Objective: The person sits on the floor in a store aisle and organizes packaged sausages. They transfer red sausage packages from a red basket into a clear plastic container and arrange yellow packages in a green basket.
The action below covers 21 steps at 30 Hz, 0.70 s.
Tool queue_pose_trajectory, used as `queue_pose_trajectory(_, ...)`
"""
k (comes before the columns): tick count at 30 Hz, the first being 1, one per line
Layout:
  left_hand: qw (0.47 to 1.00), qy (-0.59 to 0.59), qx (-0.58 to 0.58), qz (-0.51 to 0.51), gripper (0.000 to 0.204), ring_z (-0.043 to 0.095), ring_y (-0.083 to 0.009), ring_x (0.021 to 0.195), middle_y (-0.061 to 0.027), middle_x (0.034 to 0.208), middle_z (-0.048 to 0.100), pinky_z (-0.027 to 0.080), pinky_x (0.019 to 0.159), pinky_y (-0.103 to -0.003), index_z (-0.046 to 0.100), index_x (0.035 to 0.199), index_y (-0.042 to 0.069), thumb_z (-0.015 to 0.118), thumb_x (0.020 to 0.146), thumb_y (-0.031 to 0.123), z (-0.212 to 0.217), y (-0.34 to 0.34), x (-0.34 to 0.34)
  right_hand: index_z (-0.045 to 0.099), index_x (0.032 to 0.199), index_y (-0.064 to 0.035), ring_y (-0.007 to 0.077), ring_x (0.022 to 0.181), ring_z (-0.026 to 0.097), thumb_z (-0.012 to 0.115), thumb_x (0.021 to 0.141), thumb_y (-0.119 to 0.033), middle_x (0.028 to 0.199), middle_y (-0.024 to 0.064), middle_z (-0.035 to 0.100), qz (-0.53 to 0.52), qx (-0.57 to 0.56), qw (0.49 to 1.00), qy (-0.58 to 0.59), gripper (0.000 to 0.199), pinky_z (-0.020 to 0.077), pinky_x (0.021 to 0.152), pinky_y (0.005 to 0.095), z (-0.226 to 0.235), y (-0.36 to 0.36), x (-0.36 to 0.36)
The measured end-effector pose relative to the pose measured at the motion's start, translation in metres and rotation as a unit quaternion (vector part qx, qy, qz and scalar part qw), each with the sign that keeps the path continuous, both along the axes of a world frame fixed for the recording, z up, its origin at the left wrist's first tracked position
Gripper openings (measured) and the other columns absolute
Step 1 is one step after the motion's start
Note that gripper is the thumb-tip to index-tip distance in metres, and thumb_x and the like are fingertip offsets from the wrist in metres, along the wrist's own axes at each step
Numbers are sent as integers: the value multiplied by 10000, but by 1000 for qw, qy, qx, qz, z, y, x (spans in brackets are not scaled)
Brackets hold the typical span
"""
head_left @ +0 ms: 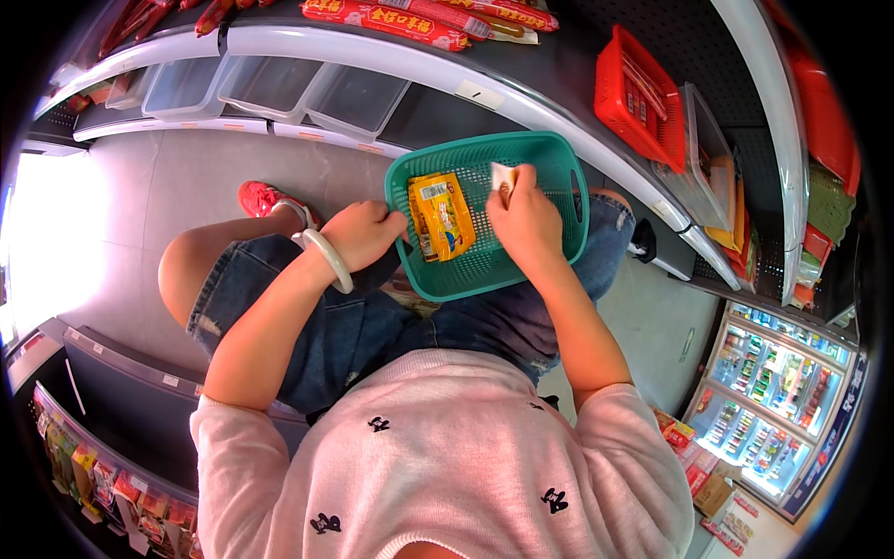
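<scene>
Holding a green basket [484,278] at the upper centre of the frame, between the left knee [182,265] and the right knee [610,228], with the left hand [365,233] curled over the rim at its left end. Gripped there probably to keep from sliding or tipping; cannot tell whether hooked through a slot like the one visible at the right end. Pinching a small pale packet [504,177] in the right hand [528,224], over the right half of the basket, with thumb and fingers drawn narrow, likely to suit so slight a thing. Too blurred to make out in detail.

Also to be seen inside the basket, near its left end: yellow packets [445,216], lying flat and overlapping, perhaps grouped this way to leave the other half usable.

Hemmed in along the top by the pale edge of a shelf [372,58], curving close by the basket's upper right corner. Lined below that edge, at the upper left of the frame, with clear bins [358,101], and at the upper right with a red basket [615,112] near the rail. Likely tightest for moving toward the upper right; roomier toward the grey floor [186,177] at left.
</scene>
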State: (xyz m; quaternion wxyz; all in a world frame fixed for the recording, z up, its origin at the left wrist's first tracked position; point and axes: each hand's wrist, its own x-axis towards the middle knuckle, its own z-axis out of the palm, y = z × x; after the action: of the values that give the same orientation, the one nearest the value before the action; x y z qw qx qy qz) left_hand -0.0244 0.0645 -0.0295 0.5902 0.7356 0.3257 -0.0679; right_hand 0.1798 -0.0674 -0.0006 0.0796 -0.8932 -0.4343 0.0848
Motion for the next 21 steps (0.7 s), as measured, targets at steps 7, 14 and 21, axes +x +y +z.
queue_pose_trajectory(7,1000,1,-4,1,410,648,-395,854,-250,843,672,482,863,-406,717,851,8,472,882,336,0,-2,1,516,1163,-46,333,912,652,688,853,-349,1103,146,585,113,-40,993,-9,466,552,715,421,-1,-13,-7)
queue_pose_trajectory(14,1000,4,-1,-9,404,651,-396,871,-253,844,672,483,868,-420,725,834,25,475,879,340,-1,-3,0,562,1283,-195,277,1027,603,743,780,-205,1243,70,540,283,12,959,0,535,552,760,366,-1,-12,-30)
queue_pose_trajectory(21,1000,7,6,-11,395,655,-396,857,-247,837,679,489,863,-417,728,833,20,482,878,326,5,-1,3,613,1210,-135,270,912,637,692,857,-210,1177,86,586,227,107,965,77,369,548,734,361,21,5,-4)
